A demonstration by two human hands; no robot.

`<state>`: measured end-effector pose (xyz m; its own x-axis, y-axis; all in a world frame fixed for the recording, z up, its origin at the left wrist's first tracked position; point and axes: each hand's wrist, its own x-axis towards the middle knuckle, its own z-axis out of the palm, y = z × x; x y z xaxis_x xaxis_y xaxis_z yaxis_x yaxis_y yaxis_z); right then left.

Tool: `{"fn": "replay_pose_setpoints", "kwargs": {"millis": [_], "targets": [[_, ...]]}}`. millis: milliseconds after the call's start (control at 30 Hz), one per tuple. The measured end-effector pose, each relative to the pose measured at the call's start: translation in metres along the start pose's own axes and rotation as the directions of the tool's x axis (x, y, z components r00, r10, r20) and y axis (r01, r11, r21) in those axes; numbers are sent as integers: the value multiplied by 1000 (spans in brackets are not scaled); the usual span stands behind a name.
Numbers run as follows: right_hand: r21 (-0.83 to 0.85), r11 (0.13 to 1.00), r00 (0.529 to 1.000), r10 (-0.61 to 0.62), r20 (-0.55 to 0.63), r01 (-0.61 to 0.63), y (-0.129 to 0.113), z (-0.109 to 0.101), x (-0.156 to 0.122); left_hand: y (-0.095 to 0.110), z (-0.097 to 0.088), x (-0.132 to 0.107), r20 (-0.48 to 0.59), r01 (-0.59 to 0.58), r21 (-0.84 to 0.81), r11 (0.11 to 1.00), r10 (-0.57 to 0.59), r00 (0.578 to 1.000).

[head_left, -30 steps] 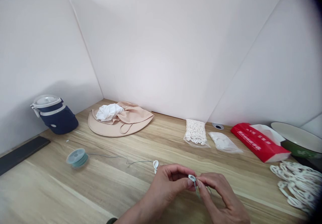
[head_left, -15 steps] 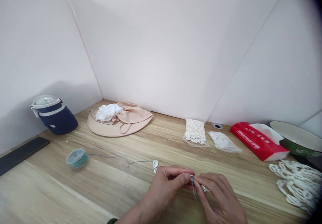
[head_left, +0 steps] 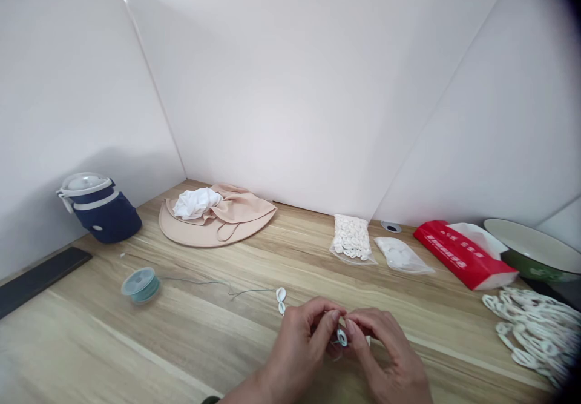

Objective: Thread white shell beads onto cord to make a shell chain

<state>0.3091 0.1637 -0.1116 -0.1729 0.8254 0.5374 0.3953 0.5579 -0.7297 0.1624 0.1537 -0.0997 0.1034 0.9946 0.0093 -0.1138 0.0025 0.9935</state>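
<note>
Pinching shell (head_left: 342, 337) over wooden table (head_left: 113, 349), white walls (head_left: 290, 89).

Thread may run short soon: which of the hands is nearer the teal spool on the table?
Left. The left hand lies to the right of the teal spool, well apart from it; the right hand sits farther right, beyond the left. Both pinch a small white shell.

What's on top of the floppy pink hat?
A crumpled white cloth lies on the pink hat, toward its left side. The part of the hat under the cloth is covered, so anything beneath cannot be seen.
</note>
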Motion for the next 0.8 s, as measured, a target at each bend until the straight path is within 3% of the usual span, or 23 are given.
{"fn": "replay_pose_setpoints", "kwargs": {"millis": [100, 200, 267, 367, 467, 633, 700, 800], "targets": [[167, 963, 977, 203, 66, -211, 1, 6, -3, 4, -2, -2, 14, -78, 144, 987, 76, 997], [274, 894, 934, 321, 157, -354, 2, 9, -4, 7, -3, -2, 22, -109, 186, 976, 106, 994], [339, 843, 907, 368, 204, -418, -1, 9, -2, 6, -2, -1, 10, -82, 138, 987, 81, 997], [449, 724, 852, 449, 270, -524, -8, 6, 4, 3, 1, 1, 39, 34, -71, 997, -31, 999], [473, 662, 809, 532, 250, -581, -13, 3, 7, 0, 2, 2, 101, 115, -190, 975, -97, 990], [519, 635, 777, 622, 95, -572, -4, -5, 8, 0, 1, -1, 38, -41, 181, 983, 35, 999], [631, 551, 755, 649, 87, -546, 0, -10, 10, 1, 1, -2, 56, -105, 311, 945, 92, 994], [795, 400, 764, 634, 119, -455, 3, -18, 15, 3, 0, -3, 83, -136, 442, 886, 110, 990]]}}
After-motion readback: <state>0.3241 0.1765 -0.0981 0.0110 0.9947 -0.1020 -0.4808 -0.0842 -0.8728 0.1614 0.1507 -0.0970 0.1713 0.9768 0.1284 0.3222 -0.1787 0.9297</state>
